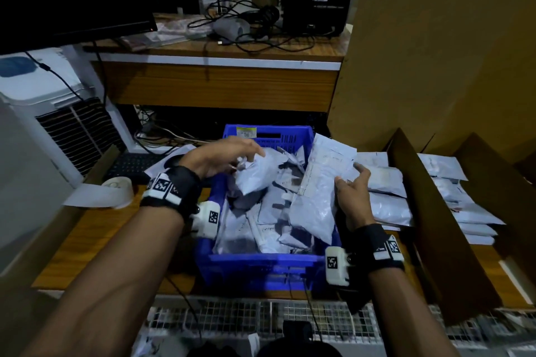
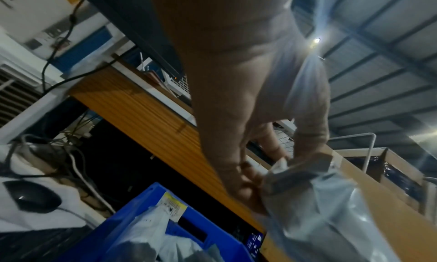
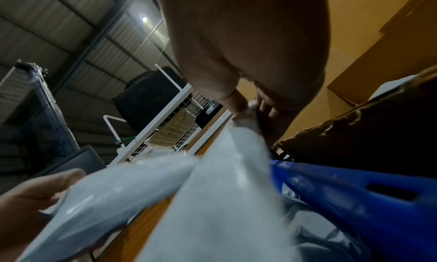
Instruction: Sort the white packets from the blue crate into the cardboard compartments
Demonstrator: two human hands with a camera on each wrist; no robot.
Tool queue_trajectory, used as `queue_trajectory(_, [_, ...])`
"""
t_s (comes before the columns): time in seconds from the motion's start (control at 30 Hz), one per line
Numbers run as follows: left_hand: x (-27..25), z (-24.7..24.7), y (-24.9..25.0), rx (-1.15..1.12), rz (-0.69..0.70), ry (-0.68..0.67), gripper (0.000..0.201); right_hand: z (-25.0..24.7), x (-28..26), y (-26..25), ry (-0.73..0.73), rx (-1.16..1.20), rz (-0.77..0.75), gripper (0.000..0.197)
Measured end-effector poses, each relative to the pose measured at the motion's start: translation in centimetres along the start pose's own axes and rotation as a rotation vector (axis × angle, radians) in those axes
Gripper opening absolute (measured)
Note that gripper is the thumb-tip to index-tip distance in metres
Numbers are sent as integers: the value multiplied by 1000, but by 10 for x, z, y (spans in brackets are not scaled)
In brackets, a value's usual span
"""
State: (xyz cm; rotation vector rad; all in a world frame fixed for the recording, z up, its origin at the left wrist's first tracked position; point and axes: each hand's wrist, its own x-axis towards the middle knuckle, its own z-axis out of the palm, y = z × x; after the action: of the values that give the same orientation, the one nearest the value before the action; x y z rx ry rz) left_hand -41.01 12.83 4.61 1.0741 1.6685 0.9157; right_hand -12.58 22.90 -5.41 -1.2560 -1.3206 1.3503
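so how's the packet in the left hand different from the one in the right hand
The left-hand packet looks shorter and bunched, pinched at its crumpled top by the left hand; the right-hand packet is longer and flatter, held along its edge by the right hand. The left-hand packet hangs over the middle of the blue crate; the right-hand packet stands tilted at the crate's right side with a printed label facing up. Both are pale plastic mailers lifted above the pile.

Packet label (image 1: pixel 330 161) text unreadable; crate (image 1: pixel 261 266) bottom buried under packets
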Motion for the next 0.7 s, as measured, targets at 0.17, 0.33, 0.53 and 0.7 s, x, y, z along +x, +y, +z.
queue_trajectory(0.17, [-16, 11, -12, -190, 247, -65, 37, 12, -9, -11, -59, -70, -99, 53])
queue_trajectory(0.33, [-12, 33, -33, -293, 274, -184, 31, 20, -17, -30, -205, 11, -33, 25])
queue_trajectory(0.53, [-19, 51, -32, -374, 269, -232, 35, 20, -25, -43, -316, 197, 13, 60])
queue_trajectory(0.7, [-19, 59, -30, -243, 254, -196, 24, 17, -30, -50, -284, 230, -124, 30])
